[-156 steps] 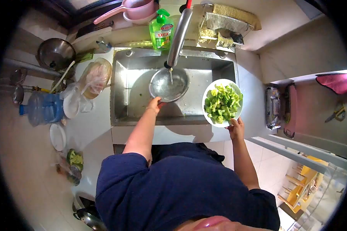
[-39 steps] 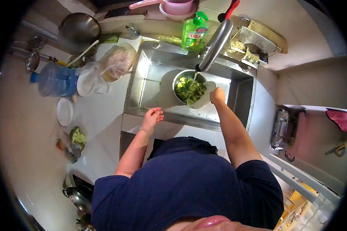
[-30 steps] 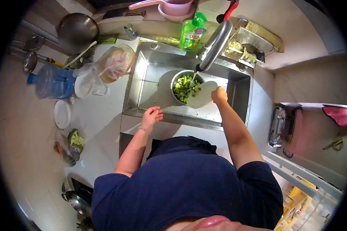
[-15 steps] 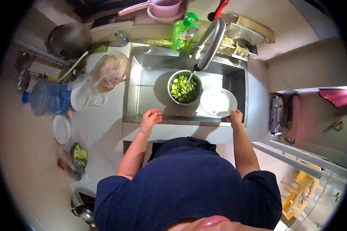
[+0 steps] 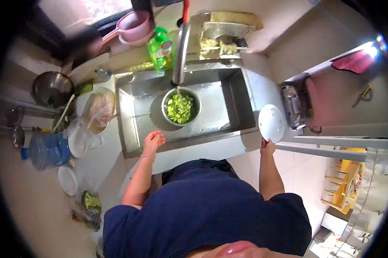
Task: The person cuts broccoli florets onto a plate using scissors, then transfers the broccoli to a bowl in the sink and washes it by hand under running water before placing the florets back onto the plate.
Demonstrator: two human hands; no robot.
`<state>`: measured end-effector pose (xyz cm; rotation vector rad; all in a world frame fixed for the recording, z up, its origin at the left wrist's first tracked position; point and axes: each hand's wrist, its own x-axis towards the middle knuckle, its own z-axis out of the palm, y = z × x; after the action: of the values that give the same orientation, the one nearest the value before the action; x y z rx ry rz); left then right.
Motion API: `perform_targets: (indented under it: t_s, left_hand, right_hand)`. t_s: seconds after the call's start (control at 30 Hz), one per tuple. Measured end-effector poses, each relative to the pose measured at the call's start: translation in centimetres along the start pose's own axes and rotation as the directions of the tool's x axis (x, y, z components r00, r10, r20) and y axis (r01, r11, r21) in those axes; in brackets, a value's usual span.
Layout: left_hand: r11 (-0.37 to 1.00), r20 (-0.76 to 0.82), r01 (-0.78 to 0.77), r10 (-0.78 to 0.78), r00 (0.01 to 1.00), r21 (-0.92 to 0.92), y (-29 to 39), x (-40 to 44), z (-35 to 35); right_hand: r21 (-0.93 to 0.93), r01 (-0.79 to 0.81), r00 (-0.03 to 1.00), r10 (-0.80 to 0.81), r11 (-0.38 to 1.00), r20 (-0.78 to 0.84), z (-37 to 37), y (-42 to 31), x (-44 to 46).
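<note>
My right hand point(image 5: 268, 146) grips the near rim of a white plate point(image 5: 271, 122), which is over the counter to the right of the sink. Small dark spots show on the plate's surface. My left hand point(image 5: 154, 140) is over the sink's front edge, holding nothing, its fingers loosely apart. A round metal pot point(image 5: 197, 116) stands in the steel sink point(image 5: 213, 103), apart from both hands. Chopped green vegetables point(image 5: 179, 107) fill it. Directly above the pot is the faucet point(image 5: 182, 56), with a thin stream of water seeming to fall in.
Behind the sink stand a green soap bottle point(image 5: 161, 50) and a pink dipper point(image 5: 134, 26). To the left are a bagged bowl point(image 5: 100, 109), a blue water jug point(image 5: 49, 150) and a white lid-like disc point(image 5: 67, 180). A foil-like package point(image 5: 293, 107) lies at the right.
My right hand has carried the white plate from over the sink to the counter on the right. My left hand stays near the front edge. The view has turned rightward.
</note>
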<state>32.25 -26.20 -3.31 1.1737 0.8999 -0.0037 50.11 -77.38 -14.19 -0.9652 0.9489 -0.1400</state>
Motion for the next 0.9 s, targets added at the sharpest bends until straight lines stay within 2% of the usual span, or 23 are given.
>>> perform_targets:
  t_s: [0.07, 0.17, 0.2, 0.33, 0.43, 0.53, 0.63, 0.7, 0.73, 0.83, 0.87, 0.9]
  left_hand:
    - [1.0, -0.031, -0.031, 0.031, 0.999, 0.0, -0.6, -0.6, 1.1]
    - [0.999, -0.09, -0.049, 0.046, 0.995, -0.021, -2.1, -2.7, 3.0]
    - [0.998, -0.104, -0.052, 0.048, 0.993, -0.04, -2.8, -3.5, 3.7]
    - [0.999, -0.2, -0.034, 0.026, 0.979, -0.041, -6.5, -5.6, 6.4]
    - [0.998, -0.258, -0.007, -0.008, 0.966, -0.055, -8.7, -7.1, 9.3]
    - [0.998, -0.277, -0.03, 0.014, 0.961, -0.052, -9.5, -8.3, 12.0]
    - [0.997, -0.295, -0.073, 0.06, 0.954, -0.034, -10.6, -9.7, 14.0]
    - [0.994, -0.304, -0.102, 0.089, 0.949, -0.028, -10.7, -10.3, 14.8]
    - [0.993, -0.312, -0.111, 0.097, 0.945, -0.027, -10.4, -10.7, 15.3]
    - [0.989, -0.332, -0.146, 0.132, 0.934, -0.017, -10.5, -11.3, 15.2]
    - [0.987, -0.331, -0.16, 0.147, 0.932, -0.013, -10.6, -11.1, 14.9]
    - [0.985, -0.342, -0.17, 0.154, 0.927, -0.018, -10.6, -10.9, 14.7]
  right_hand:
    - [0.026, 0.003, 0.998, -0.002, 1.0, -0.066, -0.5, -0.7, 2.1]
    - [-0.086, 0.058, 0.998, -0.059, 0.995, -0.013, -1.6, -0.9, 5.0]
    - [-0.021, -0.013, 1.0, 0.013, 1.0, 0.011, -2.0, -1.1, 6.3]
    - [-0.033, 0.018, 1.0, -0.018, 0.999, 0.001, -1.5, -0.8, 8.9]
    - [-0.071, 0.011, 0.989, -0.001, 0.997, 0.145, -1.7, -1.1, 10.5]
    - [-0.192, 0.088, 0.968, -0.039, 0.977, 0.248, -1.1, -1.6, 11.3]
    - [-0.174, -0.016, 0.944, 0.072, 0.985, 0.321, -0.5, -2.9, 11.1]
    - [-0.363, -0.064, 0.933, 0.185, 0.93, 0.309, -0.5, -3.7, 11.2]
    - [-0.45, -0.081, 0.926, 0.234, 0.89, 0.296, -0.5, -4.2, 11.6]
    - [-0.715, -0.043, 0.756, 0.491, 0.698, 0.434, -3.0, -6.3, 15.4]
    - [-0.899, 0.073, 0.694, 0.625, 0.433, 0.358, -2.8, -9.6, 14.8]
    - [-0.763, 0.638, 0.606, 0.543, 0.106, 0.582, -3.2, -11.6, 16.9]
